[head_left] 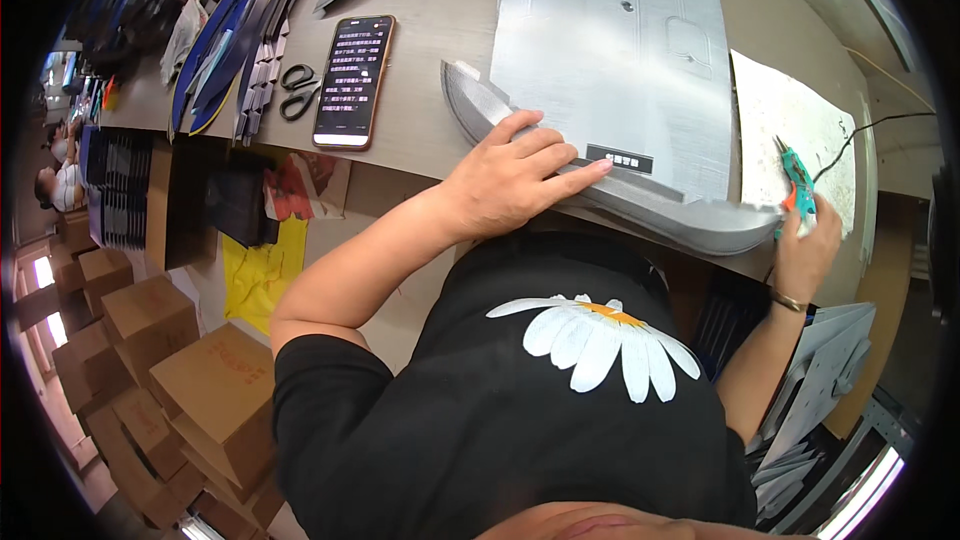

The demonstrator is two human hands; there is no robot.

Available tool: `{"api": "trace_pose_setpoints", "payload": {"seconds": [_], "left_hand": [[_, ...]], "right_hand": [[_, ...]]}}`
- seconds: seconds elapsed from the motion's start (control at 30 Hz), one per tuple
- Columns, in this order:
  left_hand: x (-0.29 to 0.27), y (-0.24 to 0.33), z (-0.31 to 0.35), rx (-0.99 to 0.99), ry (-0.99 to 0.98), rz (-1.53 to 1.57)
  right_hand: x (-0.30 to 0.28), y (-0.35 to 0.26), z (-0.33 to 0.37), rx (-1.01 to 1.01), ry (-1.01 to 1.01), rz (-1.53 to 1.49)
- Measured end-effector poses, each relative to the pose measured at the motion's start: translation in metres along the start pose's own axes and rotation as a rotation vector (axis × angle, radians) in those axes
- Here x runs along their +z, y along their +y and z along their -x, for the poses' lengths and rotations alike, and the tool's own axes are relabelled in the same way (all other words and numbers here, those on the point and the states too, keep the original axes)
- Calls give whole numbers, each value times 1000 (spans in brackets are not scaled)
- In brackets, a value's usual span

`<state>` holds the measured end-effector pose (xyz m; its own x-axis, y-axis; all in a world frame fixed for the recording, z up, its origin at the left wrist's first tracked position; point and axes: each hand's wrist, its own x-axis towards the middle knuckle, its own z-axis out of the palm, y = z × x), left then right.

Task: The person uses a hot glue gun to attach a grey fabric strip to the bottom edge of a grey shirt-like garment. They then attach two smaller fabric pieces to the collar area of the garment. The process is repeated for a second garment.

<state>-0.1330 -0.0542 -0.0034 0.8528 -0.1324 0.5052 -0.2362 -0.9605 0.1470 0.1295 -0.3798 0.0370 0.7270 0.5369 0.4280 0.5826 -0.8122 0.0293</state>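
A silver-grey moulded sheet [600, 60] with small holes lies on the table in front of me. Along its near end runs a curved grey raised strip [690, 223]; whether the two are joined I cannot tell. My left hand [515, 178] grips the strip left of its middle, fingers over its top, the thumb side near a small black label [600, 153]. At the strip's right end, my right hand [808, 250] is closed round the lower part of a teal glue gun [795, 172] with an orange trigger. Its metal nozzle points up and away from me.
A white sheet of paper [790, 100] lies under the glue gun, and a black cord [850, 140] trails right. Left of the work are a phone [354, 80], black scissors [297, 92] and stacked dark strips [262, 40]. Cardboard boxes [220, 380] stand on the floor at left.
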Motion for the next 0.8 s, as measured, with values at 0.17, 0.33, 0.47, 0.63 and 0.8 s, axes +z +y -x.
{"api": "trace_pose_setpoints", "payload": {"seconds": [0.17, 0.33, 0.47, 0.63, 0.8], "left_hand": [[3, 1, 0, -58, -8, -5], [-3, 1, 0, -86, -62, 68], [-8, 9, 3, -112, -132, 110], [-4, 11, 2, -63, -81, 91], [6, 11, 8, -35, 25, 98]], "right_hand": [[20, 37, 15, 452, -359, 12], [38, 58, 4, 379, -389, -204], [44, 48, -13, 458, -351, -177], [48, 57, -23, 590, -213, -397], [33, 28, -23, 780, 148, -1106]]}}
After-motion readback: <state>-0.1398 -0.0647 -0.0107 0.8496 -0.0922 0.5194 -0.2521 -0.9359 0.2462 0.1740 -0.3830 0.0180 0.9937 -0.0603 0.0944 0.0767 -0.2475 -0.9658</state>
